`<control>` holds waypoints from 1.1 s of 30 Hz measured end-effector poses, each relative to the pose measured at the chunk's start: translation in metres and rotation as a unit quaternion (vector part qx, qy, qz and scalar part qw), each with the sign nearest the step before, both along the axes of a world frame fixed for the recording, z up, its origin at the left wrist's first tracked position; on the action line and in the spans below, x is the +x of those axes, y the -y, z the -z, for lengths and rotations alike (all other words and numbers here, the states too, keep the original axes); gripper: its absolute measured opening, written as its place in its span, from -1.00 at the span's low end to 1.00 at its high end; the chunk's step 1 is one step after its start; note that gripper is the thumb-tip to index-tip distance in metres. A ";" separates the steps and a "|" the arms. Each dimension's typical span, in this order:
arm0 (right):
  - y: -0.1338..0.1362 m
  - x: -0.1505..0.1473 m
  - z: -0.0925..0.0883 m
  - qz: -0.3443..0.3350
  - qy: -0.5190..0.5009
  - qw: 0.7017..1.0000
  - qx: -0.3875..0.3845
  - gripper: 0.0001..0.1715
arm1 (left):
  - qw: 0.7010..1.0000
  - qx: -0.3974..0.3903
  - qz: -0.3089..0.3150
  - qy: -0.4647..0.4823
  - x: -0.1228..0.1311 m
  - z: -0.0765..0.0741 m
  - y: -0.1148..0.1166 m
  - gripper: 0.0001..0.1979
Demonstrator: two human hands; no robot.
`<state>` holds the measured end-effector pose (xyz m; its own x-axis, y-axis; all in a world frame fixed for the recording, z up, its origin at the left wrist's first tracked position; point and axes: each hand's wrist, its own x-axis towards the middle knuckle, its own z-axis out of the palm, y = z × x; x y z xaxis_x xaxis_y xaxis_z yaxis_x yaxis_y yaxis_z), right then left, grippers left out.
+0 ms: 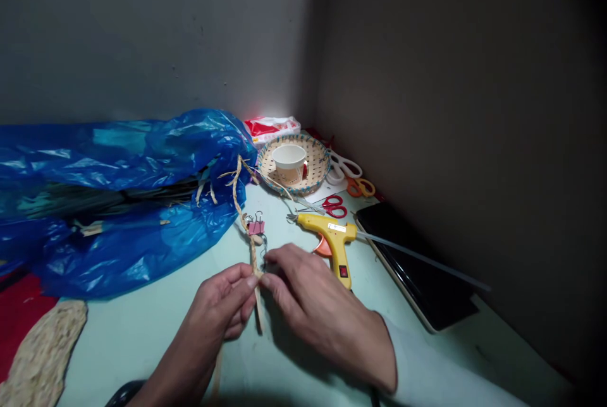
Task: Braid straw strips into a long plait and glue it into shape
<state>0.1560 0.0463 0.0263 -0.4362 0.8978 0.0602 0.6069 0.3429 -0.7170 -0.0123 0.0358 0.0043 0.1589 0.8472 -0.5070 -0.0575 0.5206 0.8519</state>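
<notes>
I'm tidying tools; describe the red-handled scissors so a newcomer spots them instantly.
Find the round woven basket near the wall corner. Between it and the yellow glue gun lie the red-handled scissors, unlike the neighbouring white handles and orange handles.

I'm looking at a smooth grey back wall, flecked with a few small dark marks, and a darker brownish-grey right-hand wall. The 2 meet in a shadowed corner. A pale glow lies low beside it, above a flat, mint-green tabletop.
</notes>
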 end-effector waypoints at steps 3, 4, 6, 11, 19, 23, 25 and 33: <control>-0.010 -0.001 0.006 -0.047 0.015 0.996 -0.070 -0.63 | 0.999 0.015 0.017 -0.026 0.000 0.003 -0.004 -0.63; -0.014 -0.001 0.007 -0.065 0.018 0.995 -0.076 -0.62 | 0.999 0.021 0.023 -0.033 0.000 0.003 -0.005 -0.62; -0.021 0.000 0.007 -0.108 -0.005 0.987 -0.119 -0.65 | 0.998 0.028 0.035 -0.041 0.001 0.002 -0.007 -0.64; -0.029 0.005 -0.003 -0.147 -0.070 0.954 -0.252 -0.73 | 0.994 0.060 0.063 -0.063 0.003 -0.004 -0.007 -0.67; -0.022 -0.004 0.014 -0.049 -0.082 0.990 -0.100 -0.62 | 0.975 0.127 0.077 -0.164 0.000 -0.001 -0.001 -0.64; -0.020 -0.008 0.024 -0.017 -0.096 0.991 -0.096 -0.59 | 0.934 0.176 0.096 -0.296 0.000 -0.010 0.004 -0.65; -0.018 -0.009 0.023 -0.002 -0.110 0.989 -0.101 -0.58 | 0.918 0.181 0.097 -0.340 0.001 -0.016 0.006 -0.65; -0.017 -0.007 0.024 -0.033 -0.257 0.943 -0.209 -0.65 | 0.828 0.359 0.001 -0.430 0.017 -0.001 0.028 -0.85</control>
<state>0.1493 0.0634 0.0023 -0.5014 0.8620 -0.0751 0.1306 -0.0104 -0.9914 0.0050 0.0083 0.0054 0.0016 0.9796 0.2011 0.7323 -0.1381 0.6668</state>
